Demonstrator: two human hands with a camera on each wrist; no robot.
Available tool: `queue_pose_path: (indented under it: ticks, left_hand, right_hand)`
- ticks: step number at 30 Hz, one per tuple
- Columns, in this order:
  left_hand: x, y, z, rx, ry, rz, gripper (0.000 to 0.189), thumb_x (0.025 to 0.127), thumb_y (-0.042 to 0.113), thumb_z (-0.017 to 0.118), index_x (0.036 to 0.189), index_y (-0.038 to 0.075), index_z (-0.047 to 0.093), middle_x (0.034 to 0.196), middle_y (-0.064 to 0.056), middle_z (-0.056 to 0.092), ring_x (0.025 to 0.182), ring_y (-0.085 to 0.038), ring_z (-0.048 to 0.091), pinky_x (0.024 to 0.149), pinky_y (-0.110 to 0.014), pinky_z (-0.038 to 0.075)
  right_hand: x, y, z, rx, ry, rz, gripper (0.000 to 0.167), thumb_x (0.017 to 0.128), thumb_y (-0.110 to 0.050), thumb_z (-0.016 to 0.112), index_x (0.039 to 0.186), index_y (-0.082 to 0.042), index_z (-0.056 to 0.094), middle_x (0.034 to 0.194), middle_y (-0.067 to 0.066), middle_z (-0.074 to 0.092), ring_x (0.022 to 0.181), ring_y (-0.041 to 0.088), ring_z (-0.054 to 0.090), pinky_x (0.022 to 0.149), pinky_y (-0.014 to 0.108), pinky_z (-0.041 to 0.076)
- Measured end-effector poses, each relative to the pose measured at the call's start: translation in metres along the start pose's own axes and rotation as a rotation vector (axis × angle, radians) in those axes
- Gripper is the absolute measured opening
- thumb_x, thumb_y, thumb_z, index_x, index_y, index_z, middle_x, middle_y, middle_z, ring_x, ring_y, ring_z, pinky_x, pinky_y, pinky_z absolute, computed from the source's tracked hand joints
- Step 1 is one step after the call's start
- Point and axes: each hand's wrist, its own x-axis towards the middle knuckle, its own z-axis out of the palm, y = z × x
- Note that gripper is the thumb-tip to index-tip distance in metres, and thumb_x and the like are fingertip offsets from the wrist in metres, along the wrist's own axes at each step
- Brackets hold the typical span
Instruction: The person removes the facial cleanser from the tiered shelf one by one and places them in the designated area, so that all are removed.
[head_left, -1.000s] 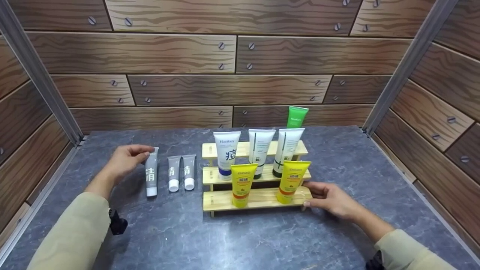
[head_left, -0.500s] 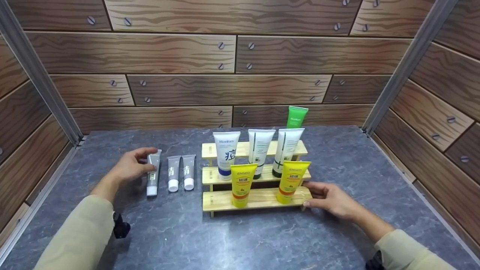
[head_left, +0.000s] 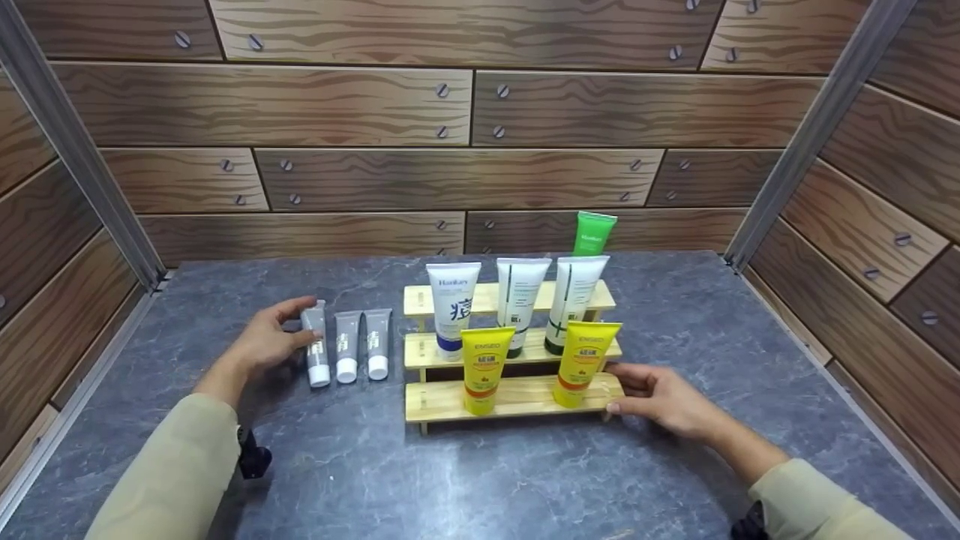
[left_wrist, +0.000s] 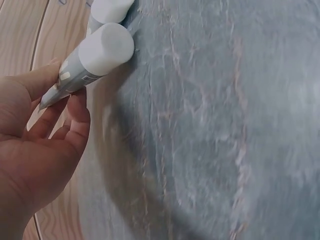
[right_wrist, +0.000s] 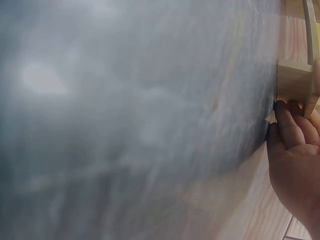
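In the head view my left hand [head_left: 266, 339] pinches a grey squeeze tube [head_left: 318, 369] with a white cap, thumb on its near face. The left wrist view shows that tube's cap [left_wrist: 107, 49] pointing away from the palm, tail end between thumb and fingers. Right beside it lie two matching grey tubes, one at left [head_left: 347, 349] and one at right [head_left: 378, 345]. My right hand [head_left: 666, 403] holds the right end of a three-step wooden rack [head_left: 439, 401], thumb in front and fingers behind; in the right wrist view the fingertips [right_wrist: 282, 112] meet its side board.
Two yellow tubes, left [head_left: 484, 371] and right [head_left: 586, 366], stand on the rack's lowest step. Three white tubes, one with a blue cap [head_left: 452, 311], stand on the middle step. A green tube [head_left: 595, 234] rises at the back right. Wood-patterned walls [head_left: 360, 180] enclose the grey tabletop [head_left: 360, 465].
My left hand has moved right, sliding the grey tube closer to the other two; its tail now leans slightly left. The right hand and the rack have not moved.
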Motion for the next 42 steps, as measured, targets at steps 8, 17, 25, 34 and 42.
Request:
queue_pose_path:
  ticks: [8,17,25,34,42]
  left_hand:
    - [0.004,-0.002,0.007,-0.01,-0.021,-0.021,0.066,0.104,0.014,0.069,0.162,0.0,0.039,0.155,-0.033,0.044,0.09,-0.022,0.061,0.066,-0.03,0.053]
    - [0.006,-0.003,0.011,0.062,-0.039,0.0,0.063,0.104,0.017,0.07,0.157,-0.005,0.044,0.154,-0.032,0.048,0.139,-0.044,0.048,0.107,-0.047,0.047]
    - [0.005,-0.002,0.011,0.05,-0.028,-0.004,0.065,0.102,0.02,0.074,0.156,-0.005,0.046,0.153,-0.032,0.05,0.141,-0.047,0.047,0.116,-0.054,0.039]
    - [0.006,-0.007,0.008,0.059,-0.018,-0.035,0.058,0.104,0.022,0.071,0.153,-0.004,0.052,0.153,-0.031,0.05,0.14,-0.044,0.047,0.113,-0.054,0.042]
    - [0.007,-0.011,0.009,0.053,0.011,-0.027,0.054,0.104,0.02,0.07,0.151,-0.003,0.055,0.153,-0.032,0.05,0.142,-0.045,0.045,0.116,-0.053,0.039]
  right_hand:
    - [0.0,-0.001,0.0,-0.005,0.002,0.01,0.079,0.093,-0.022,0.084,0.152,0.012,0.045,0.151,0.03,0.053,0.137,0.042,0.056,0.109,0.034,0.049]
    - [0.0,-0.001,0.0,-0.019,0.009,0.002,0.076,0.093,-0.022,0.083,0.151,0.012,0.047,0.15,0.03,0.054,0.136,0.041,0.057,0.108,0.033,0.05]
    - [-0.001,0.0,0.001,0.013,-0.001,-0.01,0.074,0.093,-0.018,0.083,0.15,0.013,0.047,0.15,0.031,0.054,0.137,0.042,0.056,0.105,0.025,0.05]
    - [0.0,-0.002,0.001,0.025,-0.004,-0.007,0.075,0.094,-0.017,0.082,0.151,0.015,0.045,0.15,0.032,0.052,0.136,0.044,0.056,0.106,0.03,0.051]
    - [0.001,-0.001,0.0,-0.012,0.01,0.012,0.078,0.092,-0.022,0.084,0.151,0.014,0.045,0.152,0.031,0.051,0.137,0.043,0.055,0.109,0.035,0.049]
